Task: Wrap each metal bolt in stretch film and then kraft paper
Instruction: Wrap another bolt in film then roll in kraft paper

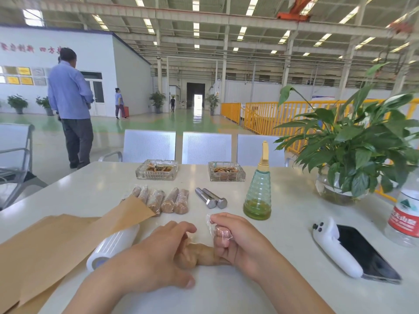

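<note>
Both hands closed on the paper-wrapped bolt (201,252) — left hand (158,252) gripping its near end, right hand (231,236) pinching film (209,219) too. Steel inside looked heavy, stiff; the wrap soft and slippery — best held mid-shaft, just right of the film roll (113,248).

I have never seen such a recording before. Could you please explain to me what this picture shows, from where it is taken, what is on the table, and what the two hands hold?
There is no machine here. A camera worn on a person's head looks forward and down, so you see that person's own hands. The left hand and the right hand together grip a bolt wrapped in brown paper; the right hand also pinches a bit of clear film.

On the white table lie a roll of film, brown paper sheets, a row of wrapped bolts, two bare metal bolts, two glass ashtrays, a green spray bottle, a potted plant, a water bottle and a phone.
</note>
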